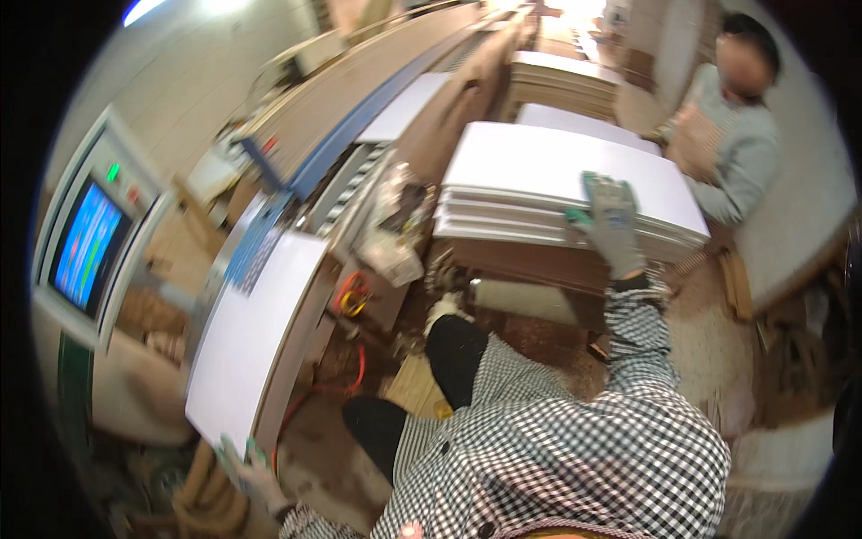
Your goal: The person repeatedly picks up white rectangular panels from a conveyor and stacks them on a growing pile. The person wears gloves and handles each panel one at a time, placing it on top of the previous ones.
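Observation:
My left hand (252,471), in a grey glove with green fingertips, is at the near end of a white panel (259,337). Its fingers are apart and touch the panel's end; whether they grip it is not plain. That panel lies on the machine's bed, its far end by a blue slotted part (259,246). My right hand (613,219), gloved alike, rests on the near edge of a stack of white panels (566,165), fingers spread over the top board and thumb at the edge.
A co-worker (731,128) stands beyond the stack at the right. Another panel (407,108) lies farther along the machine, and more stacked boards (566,84) stand behind. A control screen (87,246) is at the left. An orange hose (360,370) hangs below the machine's edge.

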The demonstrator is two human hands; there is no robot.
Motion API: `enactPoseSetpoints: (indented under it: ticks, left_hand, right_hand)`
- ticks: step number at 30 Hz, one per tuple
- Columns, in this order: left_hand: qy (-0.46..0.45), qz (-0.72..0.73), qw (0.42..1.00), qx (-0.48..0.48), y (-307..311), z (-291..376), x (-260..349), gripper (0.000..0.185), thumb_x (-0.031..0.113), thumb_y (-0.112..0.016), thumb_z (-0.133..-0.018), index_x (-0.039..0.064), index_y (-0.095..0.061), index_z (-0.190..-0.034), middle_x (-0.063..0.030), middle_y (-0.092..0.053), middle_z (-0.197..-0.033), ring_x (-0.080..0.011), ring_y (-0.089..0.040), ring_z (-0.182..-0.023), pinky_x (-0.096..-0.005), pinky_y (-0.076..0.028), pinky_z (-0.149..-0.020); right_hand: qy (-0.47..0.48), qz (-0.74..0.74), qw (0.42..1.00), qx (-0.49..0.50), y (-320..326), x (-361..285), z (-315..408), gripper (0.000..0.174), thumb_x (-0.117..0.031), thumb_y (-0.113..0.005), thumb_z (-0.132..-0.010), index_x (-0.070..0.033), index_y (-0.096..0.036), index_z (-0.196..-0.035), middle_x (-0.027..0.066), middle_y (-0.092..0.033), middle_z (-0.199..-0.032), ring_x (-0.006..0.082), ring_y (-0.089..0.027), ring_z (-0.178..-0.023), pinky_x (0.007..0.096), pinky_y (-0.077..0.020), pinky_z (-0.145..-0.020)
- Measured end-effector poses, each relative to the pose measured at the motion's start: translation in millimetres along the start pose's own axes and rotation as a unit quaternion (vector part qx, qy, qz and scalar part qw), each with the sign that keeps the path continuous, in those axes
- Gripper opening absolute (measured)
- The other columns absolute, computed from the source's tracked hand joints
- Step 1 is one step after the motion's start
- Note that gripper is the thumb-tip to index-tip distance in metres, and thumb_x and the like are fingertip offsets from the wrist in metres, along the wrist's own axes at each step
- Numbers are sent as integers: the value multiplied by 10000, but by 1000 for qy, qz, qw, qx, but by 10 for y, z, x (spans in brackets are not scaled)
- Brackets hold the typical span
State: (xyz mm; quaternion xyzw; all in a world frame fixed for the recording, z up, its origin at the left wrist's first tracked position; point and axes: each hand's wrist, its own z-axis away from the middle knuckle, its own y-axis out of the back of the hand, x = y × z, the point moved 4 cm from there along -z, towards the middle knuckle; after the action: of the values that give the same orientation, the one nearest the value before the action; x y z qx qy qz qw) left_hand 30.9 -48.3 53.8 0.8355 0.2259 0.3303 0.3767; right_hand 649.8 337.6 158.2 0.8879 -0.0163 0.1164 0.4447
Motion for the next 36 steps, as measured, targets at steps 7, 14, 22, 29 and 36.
enactPoseSetpoints:
  ticks: [7, 14, 22, 29, 36]
  left_hand:
    - [-30, -80, 996, 12, -153, -137, 17, 557, 329, -630, -902, 102, -482, -1389, -208, -418, -1441, -362, -398, -1327, -453, -376, -1065]
    - [-27, -93, 995, 5, -165, -194, -67, 536, 299, -622, -920, 96, -474, -1394, -203, -414, -1442, -347, -397, -1330, -437, -401, -1057]
    - [-35, -123, 992, 1, -107, -111, -231, 513, 264, -612, -940, 88, -464, -1400, -198, -409, -1444, -329, -395, -1335, -420, -429, -1048]
    - [-33, -78, 996, 0, -50, -88, -131, 508, 235, -619, -936, 79, -468, -1395, -214, -410, -1437, -335, -390, -1336, -419, -418, -1053]
    - [-28, -61, 998, 4, -122, -119, -171, 492, 199, -614, -937, 49, -474, -1384, -217, -416, -1430, -336, -396, -1327, -415, -405, -1058]
  right_hand:
    - [-5, -2, 999, 42, 146, -176, 120, 563, -469, -660, -834, -153, -548, -1286, 50, -587, -1137, 192, -525, -1120, 461, -270, -1127]
    - [32, -489, 869, 69, 423, -703, 580, 435, -366, -542, -951, -65, -558, -1265, 109, -636, -1070, 213, -603, -1021, 455, -431, -1004]
    - [-331, -872, 358, -39, -268, -292, 503, 470, -404, -497, -992, 3, -536, -1225, 132, -677, -953, 194, -670, -785, 325, -564, -727]
    - [-263, -853, 450, 40, -254, -311, 526, 428, -315, -491, -1000, 30, -488, -1254, 150, -665, -911, 239, -679, -738, 341, -581, -636]
    - [-382, -840, 383, 19, -195, -310, 695, 604, -394, -513, -987, -23, -340, -1432, 166, -575, -1195, 261, -678, -802, 381, -587, -733]
